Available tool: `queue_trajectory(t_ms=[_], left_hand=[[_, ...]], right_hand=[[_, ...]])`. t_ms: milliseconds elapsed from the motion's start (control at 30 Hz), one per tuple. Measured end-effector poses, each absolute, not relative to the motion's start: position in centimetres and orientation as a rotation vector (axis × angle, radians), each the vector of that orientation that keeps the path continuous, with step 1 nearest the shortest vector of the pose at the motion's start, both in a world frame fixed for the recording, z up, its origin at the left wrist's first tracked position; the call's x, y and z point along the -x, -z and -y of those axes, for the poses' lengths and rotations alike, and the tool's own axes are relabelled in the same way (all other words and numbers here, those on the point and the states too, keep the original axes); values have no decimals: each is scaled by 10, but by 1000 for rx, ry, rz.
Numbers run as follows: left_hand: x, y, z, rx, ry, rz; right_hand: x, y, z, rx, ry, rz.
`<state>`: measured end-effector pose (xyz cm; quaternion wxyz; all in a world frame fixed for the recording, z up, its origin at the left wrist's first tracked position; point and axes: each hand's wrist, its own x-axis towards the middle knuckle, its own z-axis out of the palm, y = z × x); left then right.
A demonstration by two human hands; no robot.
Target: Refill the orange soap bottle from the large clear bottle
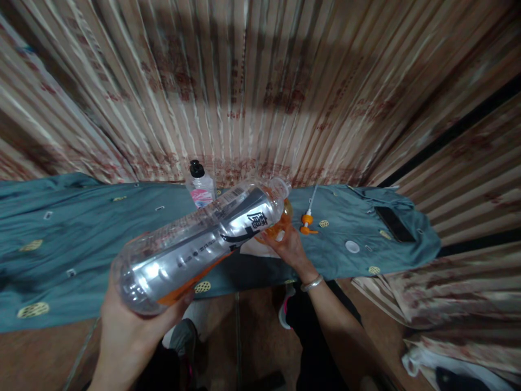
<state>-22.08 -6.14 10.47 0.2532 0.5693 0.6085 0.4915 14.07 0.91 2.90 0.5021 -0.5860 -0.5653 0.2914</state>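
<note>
My left hand (134,326) is wrapped round the lower end of a large clear plastic bottle (203,239) with a silver and orange label. The bottle is tilted, its open mouth up and to the right. Just behind that mouth, partly hidden, is an orange see-through bottle (287,214), with my right hand (291,248) closed around its lower part. I cannot tell whether the two bottles touch or whether liquid is flowing. An orange pump head (307,220) with a pale tube lies on the cloth to the right.
A clear bottle with a black cap (197,169) stands at the back, behind the large bottle. A white round cap (352,246) and a dark phone (394,224) lie to the right on the green cloth (134,212). Patterned curtains (244,108) hang close behind.
</note>
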Motion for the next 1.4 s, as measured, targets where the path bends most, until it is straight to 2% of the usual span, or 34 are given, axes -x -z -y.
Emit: queue_trajectory(t_ms=[1400], left_hand=[[225, -101, 64, -1589, -1354, -1602]], right_hand=[[-144, -18, -11, 1434, -588, 1408]])
